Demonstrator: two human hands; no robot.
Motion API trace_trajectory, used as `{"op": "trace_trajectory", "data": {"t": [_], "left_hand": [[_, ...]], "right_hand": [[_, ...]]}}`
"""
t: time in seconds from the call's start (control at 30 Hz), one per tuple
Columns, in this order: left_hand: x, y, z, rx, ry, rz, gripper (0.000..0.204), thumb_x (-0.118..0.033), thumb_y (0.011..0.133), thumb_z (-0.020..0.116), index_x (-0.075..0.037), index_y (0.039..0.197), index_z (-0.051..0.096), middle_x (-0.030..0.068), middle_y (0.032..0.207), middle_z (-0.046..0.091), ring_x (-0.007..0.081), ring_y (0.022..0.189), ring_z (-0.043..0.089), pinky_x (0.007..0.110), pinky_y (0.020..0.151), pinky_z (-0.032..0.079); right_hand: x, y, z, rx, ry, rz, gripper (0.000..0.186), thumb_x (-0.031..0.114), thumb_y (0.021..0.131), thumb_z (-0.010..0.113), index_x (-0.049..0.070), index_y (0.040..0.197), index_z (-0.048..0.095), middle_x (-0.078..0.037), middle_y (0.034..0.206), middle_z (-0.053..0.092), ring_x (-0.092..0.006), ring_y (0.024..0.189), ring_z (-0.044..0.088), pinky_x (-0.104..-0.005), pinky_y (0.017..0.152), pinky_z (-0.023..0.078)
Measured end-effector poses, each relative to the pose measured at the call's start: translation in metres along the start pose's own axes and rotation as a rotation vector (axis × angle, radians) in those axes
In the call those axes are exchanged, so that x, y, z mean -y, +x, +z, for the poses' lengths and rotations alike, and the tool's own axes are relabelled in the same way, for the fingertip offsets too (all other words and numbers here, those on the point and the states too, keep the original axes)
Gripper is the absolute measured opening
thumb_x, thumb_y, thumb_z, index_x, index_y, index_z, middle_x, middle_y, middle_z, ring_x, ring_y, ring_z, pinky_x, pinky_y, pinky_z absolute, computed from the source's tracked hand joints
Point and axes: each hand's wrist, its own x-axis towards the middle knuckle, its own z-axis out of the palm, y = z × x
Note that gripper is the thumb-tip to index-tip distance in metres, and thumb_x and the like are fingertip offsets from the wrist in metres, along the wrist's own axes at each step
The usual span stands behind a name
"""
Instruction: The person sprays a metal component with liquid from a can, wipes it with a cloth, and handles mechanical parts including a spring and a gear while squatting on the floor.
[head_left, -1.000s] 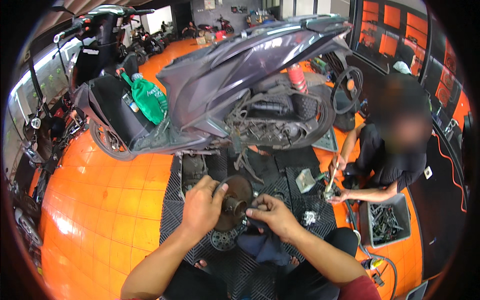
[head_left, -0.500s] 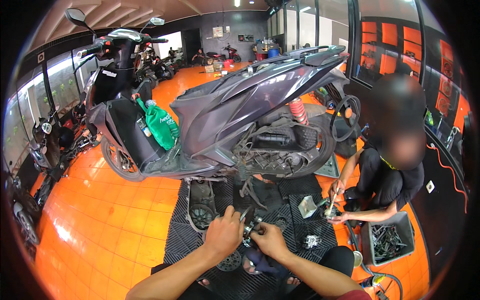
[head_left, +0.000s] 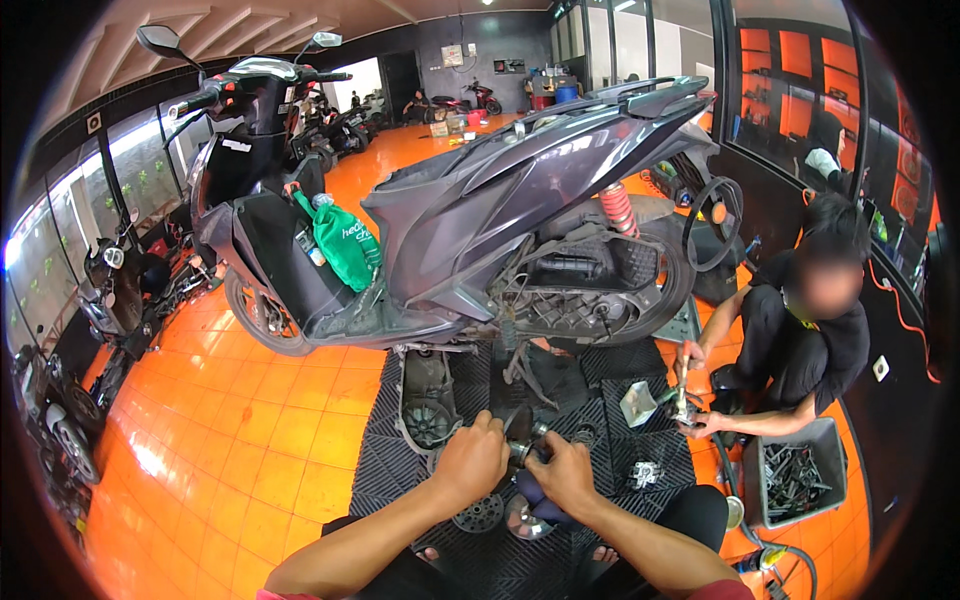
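As fingers (head_left: pixel 487 426) flank it, metal part (head_left: pixel 519 452) lies between.

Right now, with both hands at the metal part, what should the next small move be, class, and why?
Perhaps wipe the metal part lightly with the dark cloth, steadying it with the left hand. That hand grips one side, the right hand is at the other, and the cloth shows just below it, though whether it is gripped is unclear.
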Motion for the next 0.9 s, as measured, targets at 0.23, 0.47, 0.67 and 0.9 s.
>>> {"op": "trace_trajectory", "data": {"t": [0.23, 0.47, 0.67, 0.9], "left_hand": [[0.024, 0.003, -0.004, 0.178, -0.102, -0.109, 0.029, -0.018, 0.087, 0.062, 0.009, 0.094, 0.065, 0.0309, 0.096, 0.065, 0.047, 0.096, 0.063, 0.052, 0.086, 0.05], [0.047, 0.003, -0.002, 0.588, -0.205, -0.256, 0.036, -0.026, 0.088, 0.062, 0.009, 0.096, 0.068, 0.0299, 0.094, 0.068, 0.0407, 0.091, 0.068, 0.047, 0.081, 0.051], [0.055, 0.003, 0.007, 0.967, -0.383, -0.341, 0.039, -0.031, 0.09, 0.066, 0.005, 0.101, 0.071, 0.0171, 0.092, 0.072, 0.0247, 0.088, 0.067, 0.038, 0.077, 0.05], [0.056, 0.009, -0.034, 0.679, -0.851, -0.461, 0.039, -0.029, 0.093, 0.067, 0.009, 0.102, 0.069, 0.0131, 0.092, 0.071, 0.0174, 0.085, 0.065, 0.033, 0.077, 0.051]], "right_hand": [[-0.016, 0.001, -0.013, 0.104, -0.189, -0.566, 0.023, 0.019, 0.081, 0.07, 0.005, 0.082, 0.052, -0.013, 0.065, 0.062, -0.0316, 0.061, 0.065, -0.0431, 0.056, 0.051], [-0.006, -0.012, -0.01, 0.213, -0.345, -0.969, 0.018, 0.021, 0.079, 0.067, 0.01, 0.087, 0.056, -0.002, 0.071, 0.056, -0.0188, 0.066, 0.063, -0.0326, 0.061, 0.052], [0.016, -0.015, -0.018, 0.43, -0.185, -1.098, 0.023, 0.017, 0.078, 0.069, 0.01, 0.099, 0.063, -0.003, 0.074, 0.056, -0.0188, 0.067, 0.062, -0.0338, 0.06, 0.053], [0.048, 0.013, -0.068, 0.247, 0.361, -0.202, 0.014, 0.004, 0.089, 0.067, -0.001, 0.1, 0.072, -0.013, 0.09, 0.066, -0.0222, 0.087, 0.067, -0.0313, 0.076, 0.05]]}}
